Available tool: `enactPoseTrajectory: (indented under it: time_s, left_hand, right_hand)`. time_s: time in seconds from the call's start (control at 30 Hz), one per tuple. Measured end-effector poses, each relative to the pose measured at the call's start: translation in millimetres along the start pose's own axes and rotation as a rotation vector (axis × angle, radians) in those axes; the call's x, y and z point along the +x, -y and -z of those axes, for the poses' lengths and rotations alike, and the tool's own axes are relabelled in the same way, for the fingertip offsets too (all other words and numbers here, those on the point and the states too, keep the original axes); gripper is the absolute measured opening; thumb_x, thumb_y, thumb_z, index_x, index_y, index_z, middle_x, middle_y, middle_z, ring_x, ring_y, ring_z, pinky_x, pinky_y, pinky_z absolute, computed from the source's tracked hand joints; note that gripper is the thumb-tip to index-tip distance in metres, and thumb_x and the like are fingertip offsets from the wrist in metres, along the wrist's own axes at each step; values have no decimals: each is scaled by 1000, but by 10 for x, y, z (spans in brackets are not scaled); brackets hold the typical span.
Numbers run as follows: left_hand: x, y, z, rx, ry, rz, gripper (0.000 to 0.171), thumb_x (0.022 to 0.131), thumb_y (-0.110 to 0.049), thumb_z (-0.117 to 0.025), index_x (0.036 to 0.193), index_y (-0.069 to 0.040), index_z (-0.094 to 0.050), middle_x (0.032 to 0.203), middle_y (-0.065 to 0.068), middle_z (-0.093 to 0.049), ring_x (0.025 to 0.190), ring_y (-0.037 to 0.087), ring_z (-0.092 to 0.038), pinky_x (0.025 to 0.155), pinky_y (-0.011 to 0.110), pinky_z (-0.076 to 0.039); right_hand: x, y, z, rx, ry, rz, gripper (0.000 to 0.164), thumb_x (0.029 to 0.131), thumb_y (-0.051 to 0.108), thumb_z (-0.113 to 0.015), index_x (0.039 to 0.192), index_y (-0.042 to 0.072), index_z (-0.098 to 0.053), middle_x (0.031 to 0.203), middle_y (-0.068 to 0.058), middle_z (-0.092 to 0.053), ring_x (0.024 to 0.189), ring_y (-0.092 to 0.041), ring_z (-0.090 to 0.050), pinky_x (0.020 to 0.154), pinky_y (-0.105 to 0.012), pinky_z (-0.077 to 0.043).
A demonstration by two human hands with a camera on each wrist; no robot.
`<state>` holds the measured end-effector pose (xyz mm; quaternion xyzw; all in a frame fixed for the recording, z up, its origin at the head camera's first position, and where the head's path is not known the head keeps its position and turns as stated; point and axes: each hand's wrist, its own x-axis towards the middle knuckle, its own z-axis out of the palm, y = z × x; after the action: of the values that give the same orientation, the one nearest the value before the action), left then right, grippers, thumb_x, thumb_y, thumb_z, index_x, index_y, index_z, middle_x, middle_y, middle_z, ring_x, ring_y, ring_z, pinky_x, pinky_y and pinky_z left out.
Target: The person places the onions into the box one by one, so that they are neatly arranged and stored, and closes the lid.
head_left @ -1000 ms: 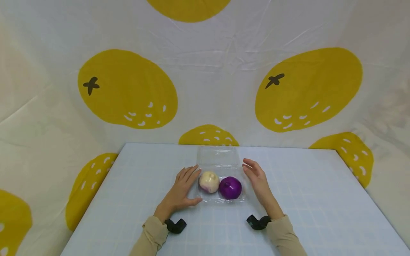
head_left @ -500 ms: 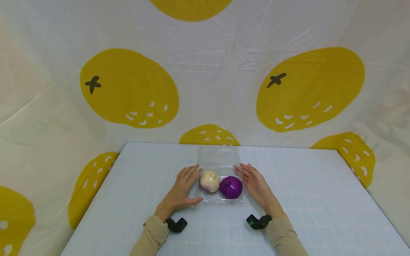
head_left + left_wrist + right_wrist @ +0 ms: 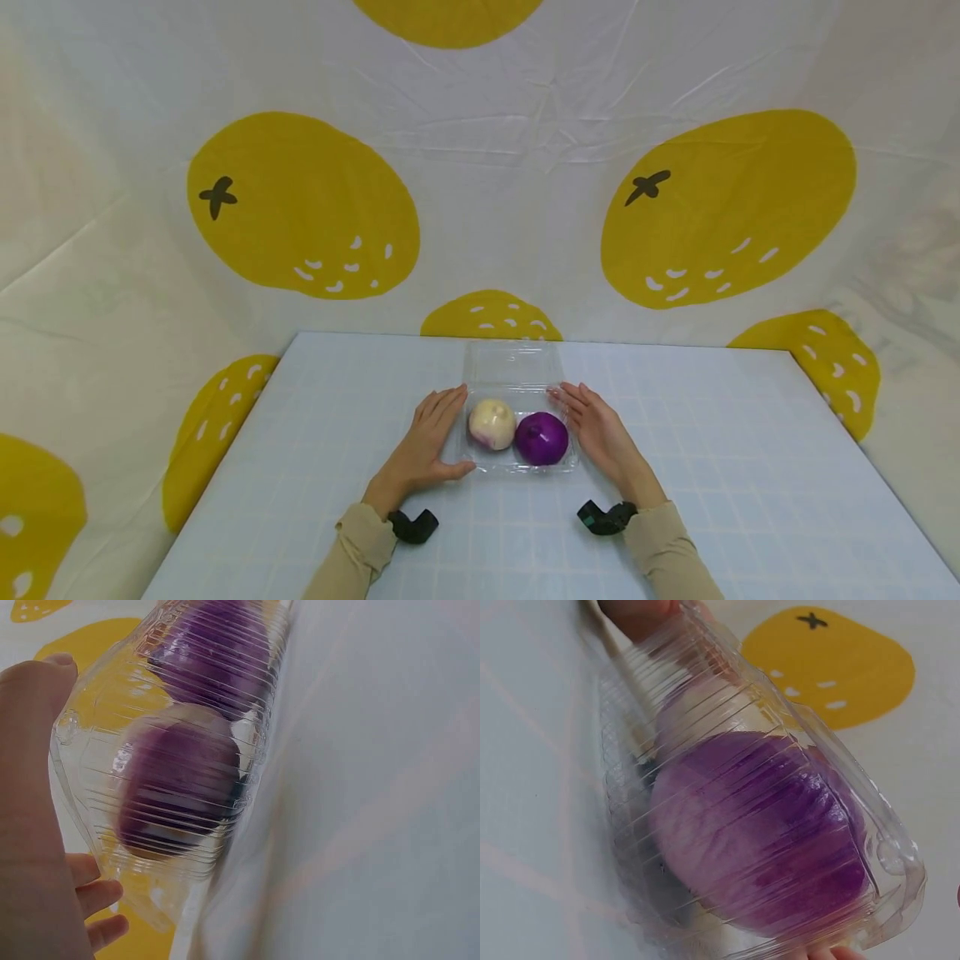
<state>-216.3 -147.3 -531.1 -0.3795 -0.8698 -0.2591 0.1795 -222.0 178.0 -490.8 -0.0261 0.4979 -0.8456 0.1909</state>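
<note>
Above a pale checked desk point(image 3: 510, 554), a spread left grip point(image 3: 426, 444) and loosely straightened right grip point(image 3: 606, 440), both empty, are placed beside a clear plastic box point(image 3: 517, 469); a round purple onion point(image 3: 542, 438) and round whitish onion point(image 3: 492, 424) are seated inside.

No text, label, brand, number or sign can be read on the clear, ribbed plastic clamshell container point(image 3: 525, 472), the round cream-and-purple onion point(image 3: 492, 424) or the round, glossy purple onion point(image 3: 542, 438), nor on the white cloth backdrop point(image 3: 510, 192) printed with yellow fruit.
</note>
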Motion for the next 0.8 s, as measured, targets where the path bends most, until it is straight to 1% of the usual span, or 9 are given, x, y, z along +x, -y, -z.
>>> enactPoseTrajectory:
  time_s: [0.1,0.27,0.43,0.57,0.67,0.8]
  left_hand:
    - [-7,-5,4,-1,13,14,101,87,-72,-49,152,3,-30,158,15,-32,141,32,-30,121,45,-8]
    - [-15,-13,14,-7,24,23,101,87,-71,-50,151,4,-31,158,15,-32,141,31,-30,121,45,-8]
    - [-18,-15,12,-7,26,21,100,87,-70,-51,151,4,-31,158,16,-32,141,32,-30,120,46,-9]
    - [-13,-14,7,-23,19,13,100,87,-71,-51,152,4,-31,157,17,-33,141,32,-30,120,46,-9]
    - [-7,-20,15,-44,25,21,101,87,-70,-53,152,3,-30,157,17,-32,142,31,-29,120,45,-8]
    - [8,-30,36,-63,22,31,102,86,-70,-56,151,5,-32,156,17,-34,142,32,-30,120,49,-10]
  right_hand:
    - [5,5,4,-3,1,-6,67,109,36,-32,156,-5,-7,162,-23,-16,150,-30,-15,121,-38,-6]
    - [16,31,18,1,6,-1,67,109,35,-32,154,-8,-8,161,-26,-14,149,-33,-16,121,-39,-9]
    - [38,74,21,34,7,6,67,109,34,-32,155,-7,-6,162,-26,-11,149,-33,-15,121,-37,-10]
    - [57,98,20,28,-1,21,63,109,32,-29,155,-4,-7,160,-28,-14,147,-33,-21,121,-38,-13]
    - [57,108,31,5,15,37,63,109,33,-28,155,-5,-6,160,-28,-15,146,-31,-25,121,-38,-14]
    - [59,107,50,-2,57,60,64,110,33,-27,154,-6,-3,161,-26,-14,147,-30,-24,120,-35,-17]
